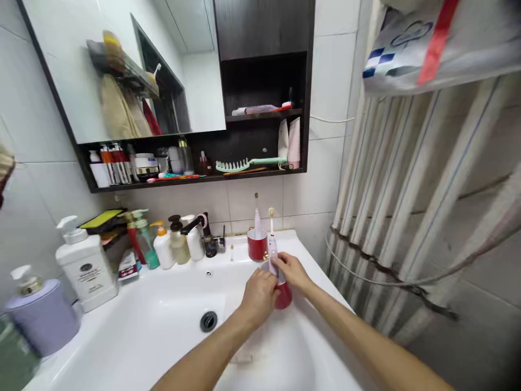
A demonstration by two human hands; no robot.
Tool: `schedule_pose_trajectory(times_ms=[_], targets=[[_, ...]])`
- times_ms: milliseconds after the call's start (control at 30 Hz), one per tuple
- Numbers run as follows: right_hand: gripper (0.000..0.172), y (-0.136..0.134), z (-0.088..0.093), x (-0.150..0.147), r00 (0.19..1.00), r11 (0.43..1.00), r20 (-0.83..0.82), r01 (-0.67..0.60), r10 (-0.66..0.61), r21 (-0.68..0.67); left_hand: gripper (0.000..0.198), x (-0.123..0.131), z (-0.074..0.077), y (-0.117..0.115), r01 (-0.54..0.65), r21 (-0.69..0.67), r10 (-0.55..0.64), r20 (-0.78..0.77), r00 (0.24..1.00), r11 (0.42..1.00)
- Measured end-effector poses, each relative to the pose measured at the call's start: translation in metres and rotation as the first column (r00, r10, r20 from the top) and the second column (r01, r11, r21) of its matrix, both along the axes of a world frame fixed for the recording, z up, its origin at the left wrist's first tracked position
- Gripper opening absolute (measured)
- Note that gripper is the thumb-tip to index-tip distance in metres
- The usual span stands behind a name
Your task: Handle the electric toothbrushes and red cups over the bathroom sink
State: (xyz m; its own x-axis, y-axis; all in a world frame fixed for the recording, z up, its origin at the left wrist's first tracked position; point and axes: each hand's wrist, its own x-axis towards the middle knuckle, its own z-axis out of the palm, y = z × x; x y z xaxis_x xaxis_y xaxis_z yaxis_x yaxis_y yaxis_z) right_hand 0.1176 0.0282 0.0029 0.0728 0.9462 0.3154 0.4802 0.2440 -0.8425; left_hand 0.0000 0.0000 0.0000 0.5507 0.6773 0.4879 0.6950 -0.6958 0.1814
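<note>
Over the right side of the sink, my left hand is closed at the near left rim of a red cup with a pale inside. Fingers of my right hand close on the handle of a pink-and-white electric toothbrush, which stands upright, head up, with its lower end in that cup's mouth. My left fingertips are partly hidden against the cup. Just behind, a second red cup rests on the sink's back ledge with another electric toothbrush upright in it.
The white sink has a dark drain and a black faucet. Pump bottles line the back left ledge. Above hangs a dark mirror cabinet with a green hairbrush. White pipes run down the right side.
</note>
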Motion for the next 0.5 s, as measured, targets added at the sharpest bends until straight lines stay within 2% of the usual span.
schedule_pose_trajectory(times_ms=[200, 367, 500], targets=[[0.022, 0.046, 0.014, 0.048, 0.996, 0.996, 0.025, 0.082, -0.081, -0.035, 0.007, 0.052, 0.017, 0.049, 0.048, -0.012, -0.048, -0.017, 0.999, 0.999], [0.025, 0.086, 0.011, 0.07, 0.996, 0.995, 0.029, 0.085, -0.084, -0.053, 0.009, 0.077, 0.015, 0.087, 0.017, -0.04, -0.017, 0.001, 1.0, 0.999], [0.026, 0.11, 0.006, 0.08, 0.997, 0.996, 0.023, 0.071, -0.07, -0.061, 0.01, 0.088, 0.012, 0.108, 0.01, -0.037, -0.01, 0.007, 1.0, 0.999]])
